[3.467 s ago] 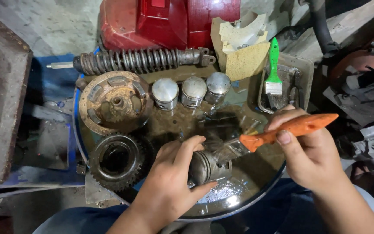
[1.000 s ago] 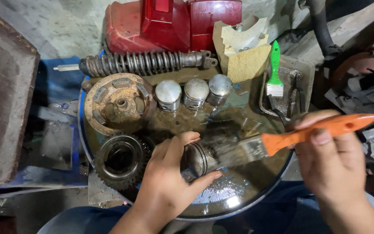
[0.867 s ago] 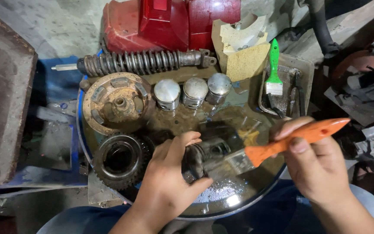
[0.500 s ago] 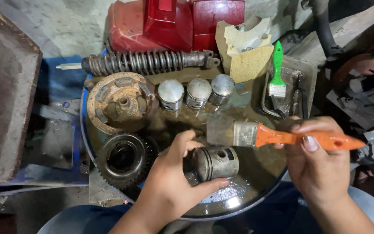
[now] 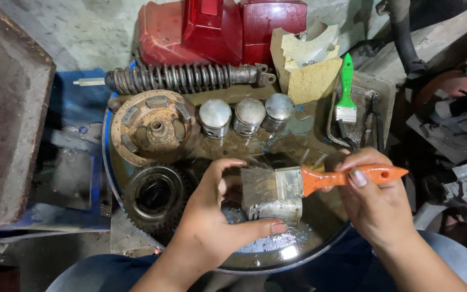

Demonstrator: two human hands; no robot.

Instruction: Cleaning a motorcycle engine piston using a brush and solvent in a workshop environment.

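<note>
Fingers and thumb of the left hand (image 5: 212, 227) curl around a grey metal piston (image 5: 274, 208), pinching it over the oily round basin (image 5: 309, 254). The right hand (image 5: 377, 203) pinches the orange-handled brush (image 5: 304, 181), whose bristles seem to rest on the piston's top, though they blur into it. Beyond lie a toothed gear (image 5: 155, 197), a rusty drum (image 5: 155, 127), three upright pistons (image 5: 247, 116), a green brush (image 5: 346, 94) and a coil spring (image 5: 182, 78).
</note>
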